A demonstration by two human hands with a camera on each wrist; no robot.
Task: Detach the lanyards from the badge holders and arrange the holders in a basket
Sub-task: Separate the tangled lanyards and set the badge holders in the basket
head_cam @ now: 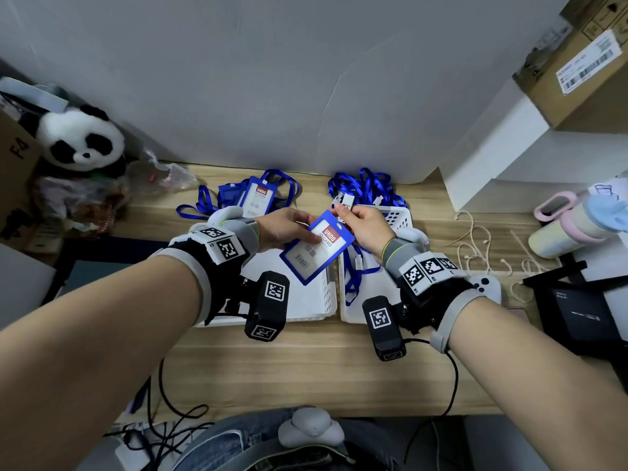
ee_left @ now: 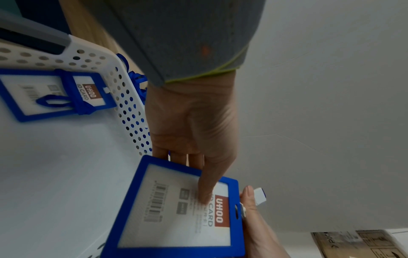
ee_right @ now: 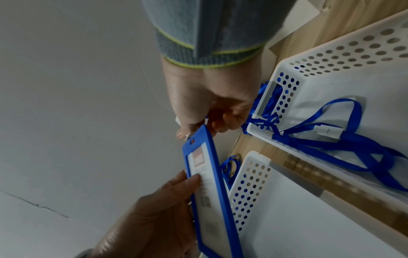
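Note:
A blue badge holder (head_cam: 316, 248) with a red-and-white ID card hangs tilted above two white baskets. My left hand (head_cam: 299, 232) grips its side, thumb pressed on the card face (ee_left: 205, 197). My right hand (head_cam: 350, 215) pinches the white lanyard clip (ee_left: 259, 195) at the holder's slotted top edge (ee_right: 193, 140). The blue lanyard strap (head_cam: 350, 277) trails from that hand into the right basket (head_cam: 397, 215). A second holder (ee_left: 55, 94) lies in the left basket (head_cam: 306, 300). The right basket (ee_right: 331, 61) holds a loose lanyard (ee_right: 331, 139).
At the back of the wooden desk lie more holders with lanyards (head_cam: 258, 195) and a heap of blue lanyards (head_cam: 367, 188). A plush panda (head_cam: 81, 141) sits far left. Cords, a cup (head_cam: 571, 226) and black items crowd the right side.

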